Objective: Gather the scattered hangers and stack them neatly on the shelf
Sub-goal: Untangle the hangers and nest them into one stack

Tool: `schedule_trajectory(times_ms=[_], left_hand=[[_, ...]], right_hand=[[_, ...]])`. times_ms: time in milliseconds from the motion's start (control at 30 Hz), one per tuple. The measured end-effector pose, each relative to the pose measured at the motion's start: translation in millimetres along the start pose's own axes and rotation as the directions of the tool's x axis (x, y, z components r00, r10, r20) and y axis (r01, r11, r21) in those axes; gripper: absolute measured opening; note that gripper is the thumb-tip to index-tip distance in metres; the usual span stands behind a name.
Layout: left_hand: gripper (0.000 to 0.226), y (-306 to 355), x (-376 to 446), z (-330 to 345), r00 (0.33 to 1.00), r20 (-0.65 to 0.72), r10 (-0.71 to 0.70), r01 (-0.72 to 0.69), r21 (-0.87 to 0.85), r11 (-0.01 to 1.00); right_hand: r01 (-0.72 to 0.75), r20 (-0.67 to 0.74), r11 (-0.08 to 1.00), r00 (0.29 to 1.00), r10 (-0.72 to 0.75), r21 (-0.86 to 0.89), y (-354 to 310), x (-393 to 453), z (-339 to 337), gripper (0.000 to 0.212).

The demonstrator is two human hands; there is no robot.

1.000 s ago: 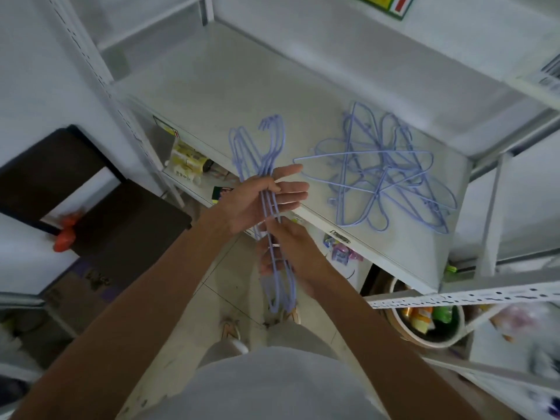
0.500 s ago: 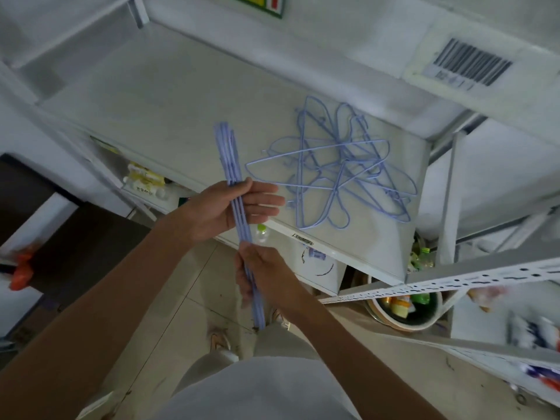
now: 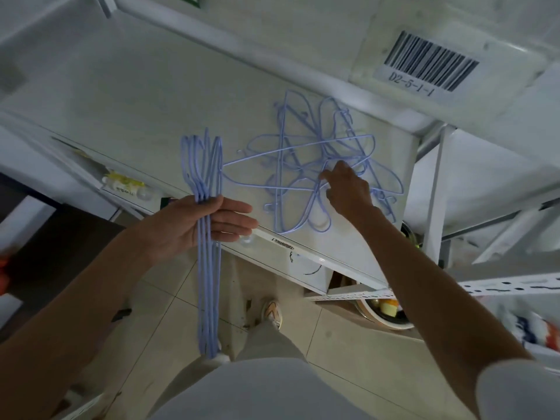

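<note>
Several blue hangers (image 3: 207, 237) bunched edge-on run through the left hand (image 3: 200, 227), thumb curled over them and fingers straight, while to its right the right hand (image 3: 348, 192) reaches onto the shelf (image 3: 136, 116), fingertips pinching a wire in the tangled pile (image 3: 303, 165).

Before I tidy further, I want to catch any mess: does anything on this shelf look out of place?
Yes: the loose blue hangers lie tangled and crisscrossed on the shelf, hooks pointing every way. The right hand reaches into them, while the left hand holds an aligned bundle.
</note>
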State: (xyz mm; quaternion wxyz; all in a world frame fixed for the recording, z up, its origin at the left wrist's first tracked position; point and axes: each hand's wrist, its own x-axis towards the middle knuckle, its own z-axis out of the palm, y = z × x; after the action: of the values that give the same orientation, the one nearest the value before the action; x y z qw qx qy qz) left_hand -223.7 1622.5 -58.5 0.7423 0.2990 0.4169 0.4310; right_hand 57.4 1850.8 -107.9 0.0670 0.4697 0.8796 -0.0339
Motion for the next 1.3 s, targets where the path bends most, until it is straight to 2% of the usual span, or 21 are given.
schedule_trajectory(times_ms=[67,133,200,367,500,600,633,700,800,967,1033,1133,1200,1300], left_hand=[[0.051,-1,-2,-1,1.0,-0.006,-0.002,0.002,0.003,1.0],[0.05,-1,-5,-4,1.0,-0.013,0.014,-0.014,0.014,1.0],[0.05,0,-9,-5,0.999,-0.028,0.037,-0.036,0.02,0.999],[0.049,11,-16,-5,0.996,-0.045,0.081,-0.079,0.045,0.996],[0.049,20,-24,-7,0.991,-0.019,0.133,-0.131,0.093,0.987],[0.05,27,-27,-4,0.99,0.021,0.142,-0.144,0.118,0.983],[0.049,28,-27,-4,0.989,0.032,0.144,-0.147,0.136,0.98],[0.049,28,-26,-5,0.988,0.046,0.146,-0.152,0.185,0.971],[0.052,23,-23,-6,0.988,0.045,0.147,-0.153,0.235,0.96],[0.053,10,-16,-4,0.989,0.043,0.139,-0.146,0.27,0.952],[0.052,0,-10,3,0.99,-0.024,0.138,-0.129,0.228,0.965],[0.049,-15,-2,12,0.978,-0.167,0.127,-0.136,-0.043,0.99],[0.055,-21,-5,8,0.972,-0.181,0.148,-0.178,-0.163,0.971],[0.053,-20,-14,-2,0.971,-0.138,0.194,-0.214,-0.148,0.966]], right_hand=[[0.098,-0.014,0.992,0.995,-0.099,-0.083,6,6,5,0.026],[0.12,-0.058,0.984,0.99,-0.128,-0.136,6,5,3,0.015],[0.12,-0.075,0.978,0.988,-0.134,-0.17,7,0,1,0.016],[0.142,-0.001,0.956,0.989,-0.147,-0.255,18,-20,-9,0.019],[0.003,-0.084,0.988,0.996,-0.016,-0.154,24,-33,-36,0.018],[-0.038,-0.141,0.999,0.989,0.033,-0.03,25,-39,-63,0.012],[-0.055,-0.181,0.998,0.982,0.059,0.028,23,-40,-73,0.013],[-0.099,-0.264,0.994,0.959,0.106,0.04,12,-37,-91,0.023],[-0.124,-0.333,0.992,0.934,0.127,0.031,-19,-41,-111,0.029],[-0.086,-0.305,0.971,0.94,0.152,0.221,-103,-73,-122,0.026],[-0.021,-0.231,0.935,0.967,0.109,0.355,-148,-91,-111,0.026],[0.093,-0.191,0.893,0.982,-0.007,0.441,-204,-111,-91,0.026],[0.14,-0.211,0.886,0.976,-0.049,0.442,-223,-116,-80,0.025],[0.21,-0.261,0.876,0.96,-0.101,0.433,-233,-122,-67,0.023]])
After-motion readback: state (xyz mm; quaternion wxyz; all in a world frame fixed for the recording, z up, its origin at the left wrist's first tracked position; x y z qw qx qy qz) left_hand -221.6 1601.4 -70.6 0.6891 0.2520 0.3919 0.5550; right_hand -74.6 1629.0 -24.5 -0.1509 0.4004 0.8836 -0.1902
